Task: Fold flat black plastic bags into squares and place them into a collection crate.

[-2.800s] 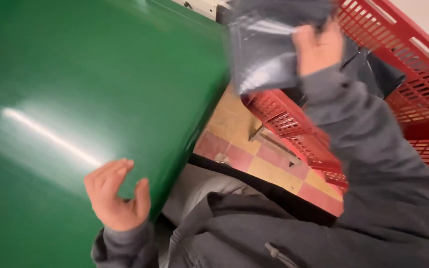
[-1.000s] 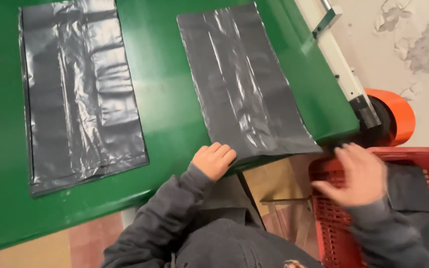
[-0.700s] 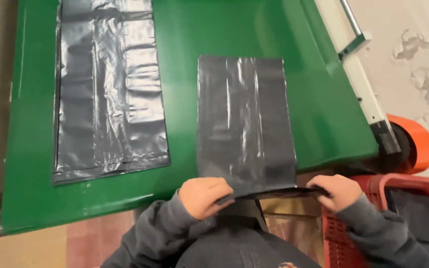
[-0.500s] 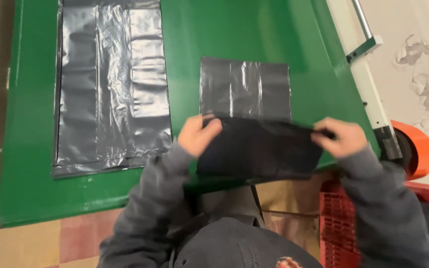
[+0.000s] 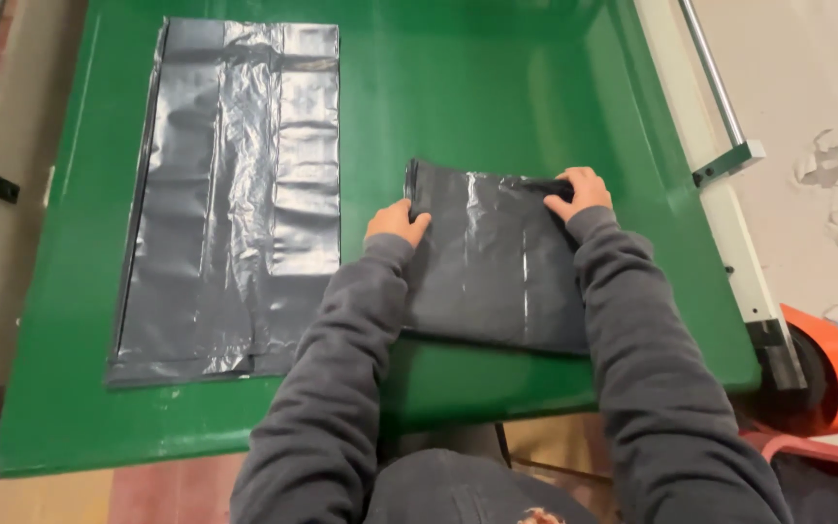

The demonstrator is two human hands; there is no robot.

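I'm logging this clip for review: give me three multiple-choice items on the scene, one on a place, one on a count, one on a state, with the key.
1. Where does the unfolded grey bag lie relative to the folded grey bag?
A. To its left
B. To its right
C. On top of it

2. How many grey bags lie on the green table?
A. One
B. Two
C. Four

3. How do the hands meet the folded bag?
A. Both lifted clear
B. Only one touches
C. Both press its far corners

Key: 1 A, the long flat bag lies left of the doubled one. 2 B, one flat and one folded. 3 C, the left hand and right hand each rest on a far corner.
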